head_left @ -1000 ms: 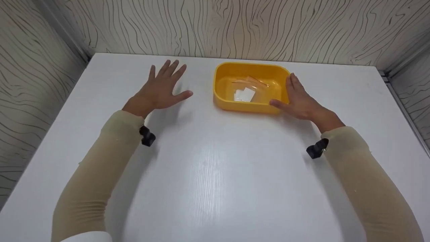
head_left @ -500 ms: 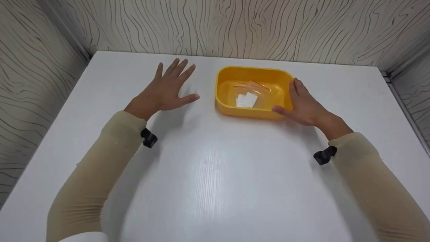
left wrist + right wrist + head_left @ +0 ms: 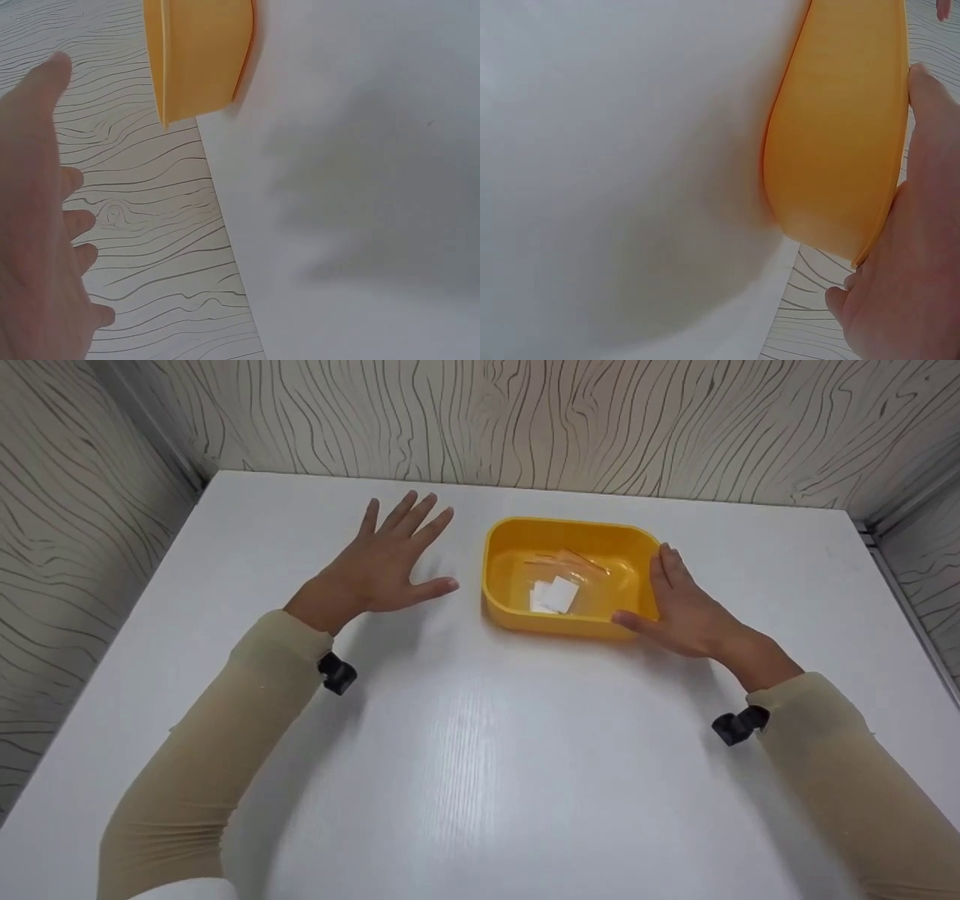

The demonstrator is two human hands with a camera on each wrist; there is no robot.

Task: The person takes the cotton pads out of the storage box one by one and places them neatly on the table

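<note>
A yellow rectangular container (image 3: 570,626) with rounded corners stands toward the back of the white table. In it lie white square pieces (image 3: 553,595) and what looks like clear plastic with thin reddish edges (image 3: 581,562). My right hand (image 3: 694,615) touches the container's right end, fingers extended along its side and thumb at the near rim. In the right wrist view the thumb (image 3: 928,94) rests against the rim. My left hand (image 3: 386,562) hovers apart from the container, to its left, with fingers spread and nothing held. Its shadow falls on the table below.
The white tabletop (image 3: 465,750) reaches back to a wood-grain patterned wall (image 3: 450,420). A similar panel (image 3: 52,547) stands along the left side. Small black devices (image 3: 740,725) are strapped at both wrists.
The yellow container has slid a little toward me, with my right hand staying against its right end. My left hand has moved slightly right, closer to the container.
</note>
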